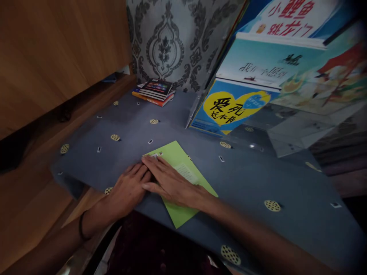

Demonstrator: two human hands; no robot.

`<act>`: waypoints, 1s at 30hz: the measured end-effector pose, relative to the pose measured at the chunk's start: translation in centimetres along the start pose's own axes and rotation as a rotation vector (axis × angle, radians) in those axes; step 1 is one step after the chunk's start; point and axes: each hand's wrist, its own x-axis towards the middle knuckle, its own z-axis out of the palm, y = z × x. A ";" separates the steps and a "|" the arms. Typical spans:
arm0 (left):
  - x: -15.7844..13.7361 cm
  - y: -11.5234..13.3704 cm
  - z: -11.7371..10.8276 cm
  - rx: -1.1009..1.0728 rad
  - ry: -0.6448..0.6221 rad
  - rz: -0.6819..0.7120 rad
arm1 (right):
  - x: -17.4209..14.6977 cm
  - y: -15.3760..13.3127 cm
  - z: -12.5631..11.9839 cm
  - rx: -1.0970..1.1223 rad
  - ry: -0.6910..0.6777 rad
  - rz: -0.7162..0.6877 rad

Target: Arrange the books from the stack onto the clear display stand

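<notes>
A bright green booklet or thin book (pixel 176 217), with a block of small print on a pale patch, lies at a slant near the front edge of the cloth-covered table. My right hand (pixel 169 181) rests flat across it, fingers reaching its left edge and thumb pointing left. Beside that edge is my left hand (pixel 132 187), palm down with its fingers slightly bent and close together. The fingertips of both hands meet and partly overlap, so the left fingertips are partly hidden. A dark band circles my left wrist.
A clear display rack with picture books (pixel 229 107) stands at the back right. Several books are piled in a small stack (pixel 156 91) by the patterned wall. Wooden cabinetry (pixel 63 49) borders the left. The grey-blue tablecloth (pixel 186 122) has yellow dotted shapes.
</notes>
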 end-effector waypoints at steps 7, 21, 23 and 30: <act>0.6 -0.2 0.4 0.042 0.084 0.038 | 0.3 2.2 0.1 -0.110 0.017 0.054; 6.3 0.3 -1.3 0.043 -0.132 0.018 | -2.3 8.4 -1.5 0.070 0.258 0.235; 8.2 -0.1 -0.1 -0.016 -0.126 0.080 | -3.4 8.4 -2.4 0.268 0.301 0.268; 9.7 -0.1 2.7 -0.071 -0.099 0.209 | -6.9 7.6 -3.7 0.714 0.396 0.358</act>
